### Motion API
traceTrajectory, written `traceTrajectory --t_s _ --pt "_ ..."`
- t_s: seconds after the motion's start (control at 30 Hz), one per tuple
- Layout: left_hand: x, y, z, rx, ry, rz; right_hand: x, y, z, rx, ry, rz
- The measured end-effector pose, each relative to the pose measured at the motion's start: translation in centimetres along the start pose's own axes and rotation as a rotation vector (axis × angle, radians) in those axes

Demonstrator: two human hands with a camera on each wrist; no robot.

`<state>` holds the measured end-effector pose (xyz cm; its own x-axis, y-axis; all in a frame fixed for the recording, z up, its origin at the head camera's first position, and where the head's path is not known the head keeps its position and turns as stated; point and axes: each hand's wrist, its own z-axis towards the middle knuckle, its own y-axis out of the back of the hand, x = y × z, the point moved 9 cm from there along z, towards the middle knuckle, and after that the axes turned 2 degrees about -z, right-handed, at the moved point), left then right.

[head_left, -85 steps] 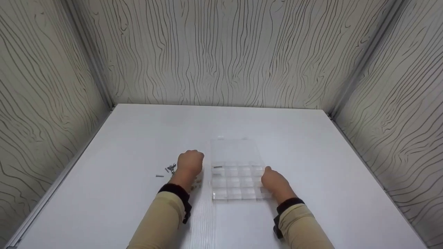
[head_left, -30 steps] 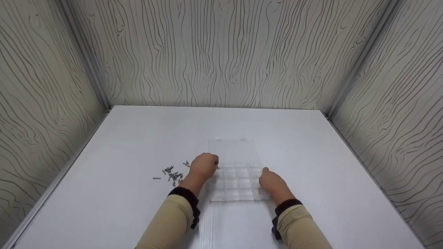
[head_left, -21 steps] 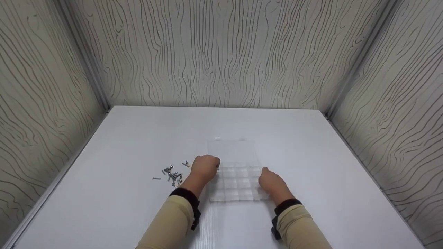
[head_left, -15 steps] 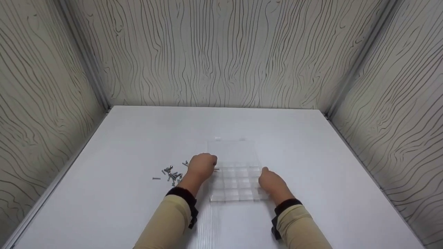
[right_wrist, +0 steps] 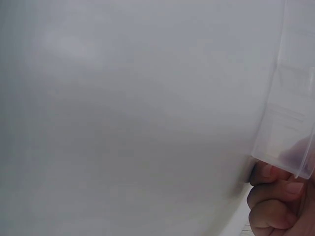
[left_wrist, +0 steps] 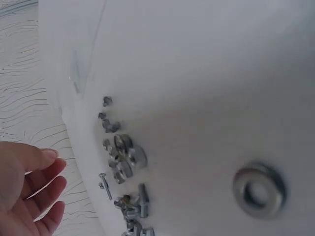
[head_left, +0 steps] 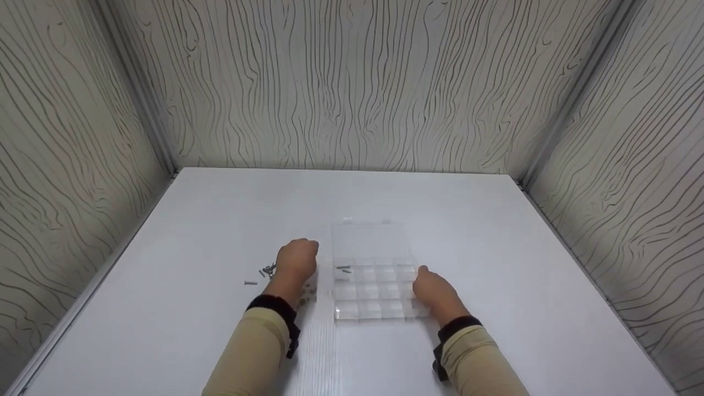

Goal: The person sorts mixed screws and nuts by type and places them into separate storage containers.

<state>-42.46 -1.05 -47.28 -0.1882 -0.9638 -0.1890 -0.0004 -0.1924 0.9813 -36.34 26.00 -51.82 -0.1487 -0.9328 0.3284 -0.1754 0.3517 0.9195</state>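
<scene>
- walls (head_left: 341, 82) on three sides here, pale ones, dark wood-grain lines all over them, grey strips (head_left: 135, 82) marking the corners
- and down in front, the white table (head_left: 220, 220), broad and smooth, everything in play lying on it
- two tan sleeves (head_left: 247, 346) reach in from the near side, one left, one right
- centre stage, the clear box (head_left: 377, 309), flat on the table between the two hands, rows of compartments facing up
- its lid (head_left: 369, 239) is wide open, laid back on the far side, see-through against the white
- right hand (head_left: 436, 289), and it's got hold of the box! gripping the right side, fingers curled against the outer wall in the right wrist view
- left hand (head_left: 297, 261), just off the box to the left, over the loose metal; a relaxed one, fingers softly bent, thumb close to the index fingertip
- black bands (head_left: 272, 304) round both wrists
- metal hardware (left_wrist: 123, 157), a scatter of nuts and bolts on the table, partly covered by the left hand from the head view
- one thick ring (left_wrist: 259, 191), well apart from that cluster in the left wrist view, a touch blurred
- a lone screw (head_left: 251, 282), out on the left of the scatter
- and small screws (head_left: 343, 268), lying inside the box, far row, leftmost compartment
</scene>
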Motion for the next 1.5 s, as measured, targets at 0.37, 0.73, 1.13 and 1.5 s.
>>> traceTrajectory --t_s 0.37,0.73,1.13,1.5 --pt "3.8 -0.4 -0.4 0.014 0.132 -0.029 0.0 0.0 -0.3 -0.011 0.000 0.010" --pt "5.0 -1.4 -0.6 0.065 0.188 0.010 0.1 -0.1 -0.4 0.007 0.018 -0.042" --pt "3.7 -2.0 -0.8 0.107 0.082 0.094 -0.2 0.0 -0.2 0.025 -0.014 0.018" --pt "3.2 -2.0 -0.8 0.117 0.043 0.146 0.2 0.1 -0.5 0.007 0.013 -0.001"
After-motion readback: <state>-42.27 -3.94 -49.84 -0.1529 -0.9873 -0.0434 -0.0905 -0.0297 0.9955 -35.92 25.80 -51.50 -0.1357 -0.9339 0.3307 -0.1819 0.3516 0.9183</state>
